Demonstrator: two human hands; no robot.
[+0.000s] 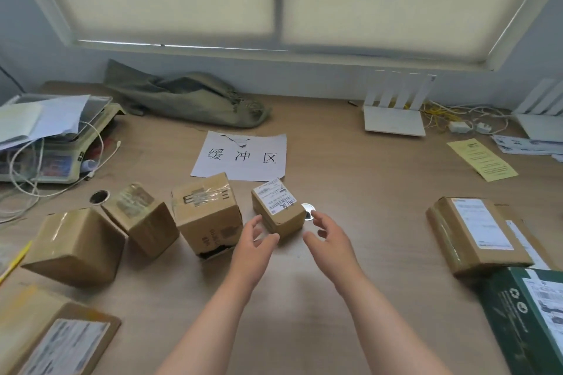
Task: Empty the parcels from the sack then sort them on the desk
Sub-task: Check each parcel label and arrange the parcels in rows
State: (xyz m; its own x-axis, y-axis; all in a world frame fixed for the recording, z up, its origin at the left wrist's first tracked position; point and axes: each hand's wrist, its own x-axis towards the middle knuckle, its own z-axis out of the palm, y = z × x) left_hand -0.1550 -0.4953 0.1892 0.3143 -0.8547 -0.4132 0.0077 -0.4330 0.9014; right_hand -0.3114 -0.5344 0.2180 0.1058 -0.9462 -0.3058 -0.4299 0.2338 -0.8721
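— Parcels (210, 216), brown cardboard boxes, line the pale wooden desk (365, 222); the limp olive cloth sack (189, 97) lies slack at the back, apparently emptied; where are the hands?

— Left hand (254, 240) and right hand (327, 237), fingers spread and holding nothing, flank the small white-labelled brown box (278, 211) before the printed white sheet (243, 155); likely bracketing it to square it with the row; contact unclear.

I see a desk (365, 192) of pale wood grain, matt and smooth. The sack (189, 100) is coarse olive cloth, creased. The box (207, 213) is matt brown cardboard under glossy clear tape. The sign (243, 158) is matt white paper. The grommet (309, 208) looks like shiny metal, I think. The router (394, 122) is matt white plastic.
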